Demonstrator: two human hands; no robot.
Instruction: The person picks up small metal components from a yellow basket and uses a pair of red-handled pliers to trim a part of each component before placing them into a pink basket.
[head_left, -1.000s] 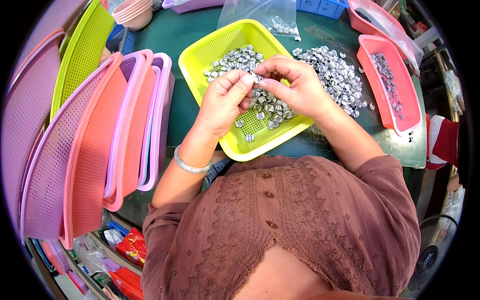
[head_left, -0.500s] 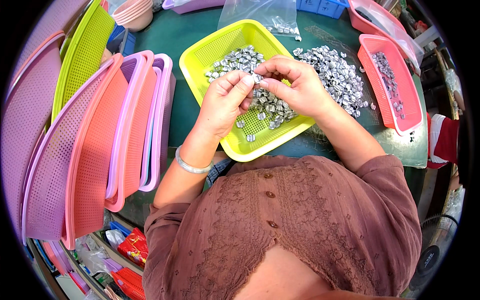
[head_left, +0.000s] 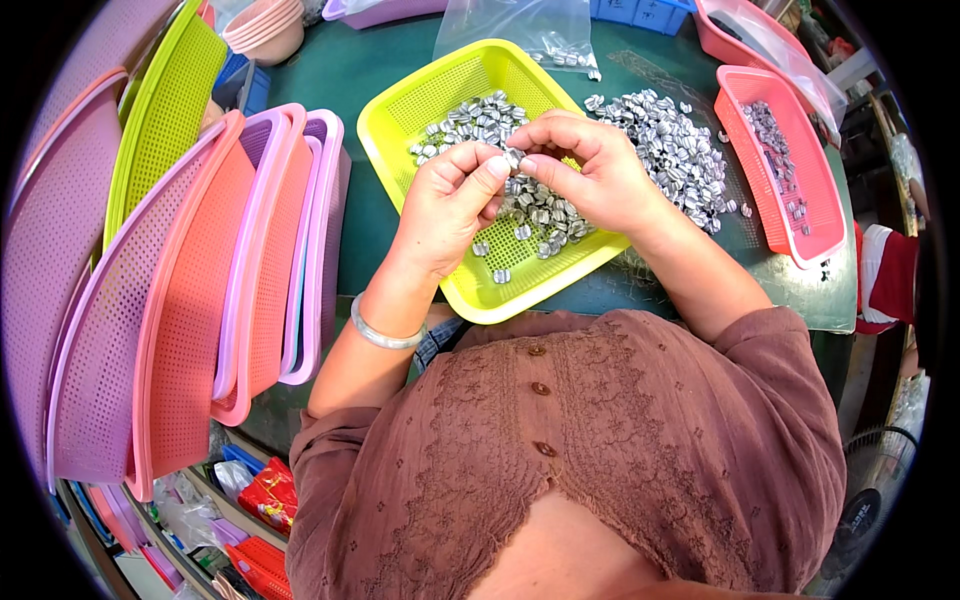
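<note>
Above a yellow-green perforated basket, my left hand and my right hand meet, thumbs and forefingers pinching one small silver-grey ribbed piece between them. The piece is partly covered by the fingertips, and its exact kind cannot be made out. Many like pieces lie loose in the basket, some behind and below my hands. To the right of the basket, next to my right wrist, a large heap of the same grey pieces is spread on the green table.
At right stands a pink basket holding some darker small pieces. A clear plastic bag with a few pieces lies at the back, near a blue crate. Stacked purple, orange and green baskets crowd the left, with pink bowls behind.
The small piece between my fingertips has turned slightly and looks darker. Both hands stay nearly in place; basket and heap look the same.
</note>
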